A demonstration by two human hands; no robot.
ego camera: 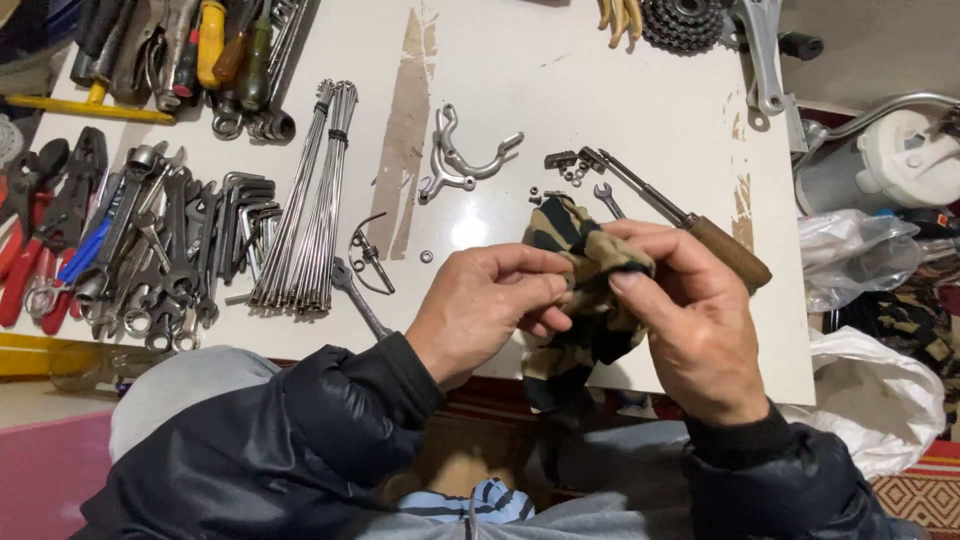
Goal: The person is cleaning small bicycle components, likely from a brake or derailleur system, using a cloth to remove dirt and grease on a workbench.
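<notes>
White table point(600, 100) edge underlies hands point(590, 300) gripping cloth point(580, 250).

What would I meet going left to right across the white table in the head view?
Red pliers → wrenches → spoke bundle → metal brackets → left hand → camouflage cloth → right hand → wooden-handled tool → plastic bags.

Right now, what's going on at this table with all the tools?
A person seated at a white table holds a camouflage-patterned cloth in both hands. The left hand and right hand pinch the cloth between the fingers; whatever may be inside it is hidden. Just beyond lie a wooden-handled tool, small nuts and a small spanner. To the left are a bundle of thin metal spokes and a heap of spanners.
</notes>
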